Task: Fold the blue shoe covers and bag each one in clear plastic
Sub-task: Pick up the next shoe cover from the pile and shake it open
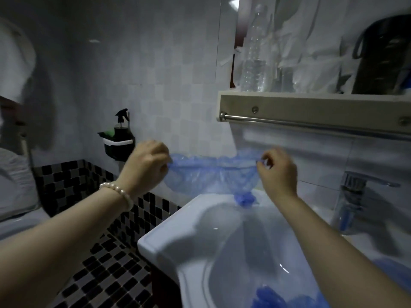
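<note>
Two sets of fingers pinched on one blue shoe cover [211,174], one at each end of its gathered elastic rim. Left hand [148,164] curled tight on the left end, fingers [164,162] folded over the film; right hand [277,172] nipping the right end between thumb and fingers [265,160], the remaining ones loosely curled. Pearl bracelet [116,192] on the left wrist.

Stretched taut between the two grips, above the back edge of the white basin [178,247] and in front of the tiled wall. Long axis running left to right, roughly level, opening upward, pouch sagging down toward the basin rim. Darker blue bunch at the pouch's lowest point, close to the rim; touching or not, cannot tell.

Early in the task, by the look of it: cover spread out, not yet folded, and no clear plastic bag plainly in sight. More blue covers [273,296] heaped low in the basin, toward its near end, apparently waiting their turn. Folding and bagging of this one left to do, then the rest.

Right of the basin, a chrome tap [353,196]. Above it, a shelf with a metal rail [311,125], carrying an empty clear bottle [255,58]. Left of the basin, a black spray bottle [121,125] in a wall holder.
</note>
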Tool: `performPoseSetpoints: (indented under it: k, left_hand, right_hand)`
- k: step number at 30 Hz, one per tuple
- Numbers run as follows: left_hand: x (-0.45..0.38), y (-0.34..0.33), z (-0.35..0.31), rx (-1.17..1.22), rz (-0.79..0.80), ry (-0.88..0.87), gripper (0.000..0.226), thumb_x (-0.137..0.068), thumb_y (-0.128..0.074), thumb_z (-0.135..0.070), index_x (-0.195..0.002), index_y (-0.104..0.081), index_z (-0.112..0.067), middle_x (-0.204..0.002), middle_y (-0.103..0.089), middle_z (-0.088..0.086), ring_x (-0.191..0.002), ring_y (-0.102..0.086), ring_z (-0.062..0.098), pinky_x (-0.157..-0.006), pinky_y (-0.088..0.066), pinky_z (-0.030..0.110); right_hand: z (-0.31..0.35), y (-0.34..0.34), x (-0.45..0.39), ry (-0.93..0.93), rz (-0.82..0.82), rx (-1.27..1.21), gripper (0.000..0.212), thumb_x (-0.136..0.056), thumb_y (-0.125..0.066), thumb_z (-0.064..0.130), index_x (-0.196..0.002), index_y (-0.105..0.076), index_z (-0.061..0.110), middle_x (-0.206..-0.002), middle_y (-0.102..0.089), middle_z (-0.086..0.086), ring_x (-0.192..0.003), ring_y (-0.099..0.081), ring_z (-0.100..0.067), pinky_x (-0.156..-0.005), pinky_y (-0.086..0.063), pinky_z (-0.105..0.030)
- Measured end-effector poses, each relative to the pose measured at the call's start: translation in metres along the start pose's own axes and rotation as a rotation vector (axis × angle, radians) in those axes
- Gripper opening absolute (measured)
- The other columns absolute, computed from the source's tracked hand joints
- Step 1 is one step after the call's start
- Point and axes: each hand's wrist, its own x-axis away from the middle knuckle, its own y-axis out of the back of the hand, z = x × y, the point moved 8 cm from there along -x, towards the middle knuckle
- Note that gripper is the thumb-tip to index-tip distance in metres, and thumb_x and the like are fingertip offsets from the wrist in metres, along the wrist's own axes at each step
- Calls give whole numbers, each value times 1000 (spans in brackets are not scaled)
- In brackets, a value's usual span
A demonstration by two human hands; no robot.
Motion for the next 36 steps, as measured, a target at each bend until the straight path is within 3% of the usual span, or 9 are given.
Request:
performPoseSetpoints:
  k: [5,9,11,14,16,19,23,26,36]
  left_hand:
    - [55,-52,-21,-106,477,-157,12,-59,-51,-15,-51,-59,-18,-59,-56,0,-55,-55,24,-59,-31,30]
    - [71,-78,20,-105,898,300,14,-67,-64,-10,-74,-74,-16,-77,-71,5,-77,-66,27,-65,-48,27]
    - [36,-55,32,-24,595,377,18,-69,-58,-5,-72,-74,-12,-72,-70,9,-71,-67,31,-63,-50,31]
    - [-17,40,21,-10,-276,223,14,-71,-58,2,-69,-71,-3,-72,-67,14,-68,-61,28,-66,-48,38]
    - [-14,60,6,-58,-420,138,14,-75,-61,6,-74,-72,-3,-78,-66,13,-74,-57,28,-72,-43,38]
    - [29,2,-17,-19,33,-77,19,-72,-63,5,-70,-74,-10,-74,-67,4,-66,-59,25,-64,-45,35]
    - [110,-62,-34,40,547,-94,25,-69,-46,-13,-63,-69,-21,-66,-63,-8,-61,-58,16,-63,-31,23]
    - [127,-71,-39,47,623,-46,25,-66,-42,-21,-62,-67,-23,-66,-61,-11,-60,-56,12,-62,-34,22]
    - [130,-84,-51,137,774,25,30,-67,-39,-29,-70,-68,-25,-67,-60,-9,-56,-60,15,-45,-49,24]
  right_hand:
    - [-5,-61,64,231,425,178,14,-67,-55,8,-55,-61,12,-63,-57,-8,-54,-58,-28,-48,-37,-23]
    - [-25,-104,77,-15,941,339,16,-73,-57,6,-72,-71,14,-83,-66,-6,-83,-64,-27,-62,-36,-21]
    - [-12,-87,34,-99,634,186,14,-74,-58,5,-63,-66,10,-75,-62,-11,-77,-63,-32,-60,-36,-25]
    - [36,5,-17,103,-277,-123,6,-71,-64,0,-65,-66,3,-73,-56,-19,-67,-54,-27,-61,-35,-25]
    - [50,27,-15,268,-427,-122,5,-72,-66,-1,-69,-65,2,-74,-53,-20,-71,-47,-24,-65,-36,-27]
    - [35,-27,29,508,-41,136,16,-60,-73,-2,-56,-61,8,-61,-51,-13,-61,-47,-29,-55,-39,-34]
    - [-16,-80,103,503,343,237,13,-59,-55,8,-48,-56,12,-57,-51,-7,-55,-53,-29,-56,-38,-30]
    - [-20,-85,116,507,400,221,12,-52,-55,0,-48,-54,11,-59,-50,-8,-53,-50,-29,-58,-26,-30]
    - [4,-102,156,646,602,72,17,-54,-74,-1,-59,-65,12,-60,-54,-4,-52,-50,-25,-44,-40,-24]
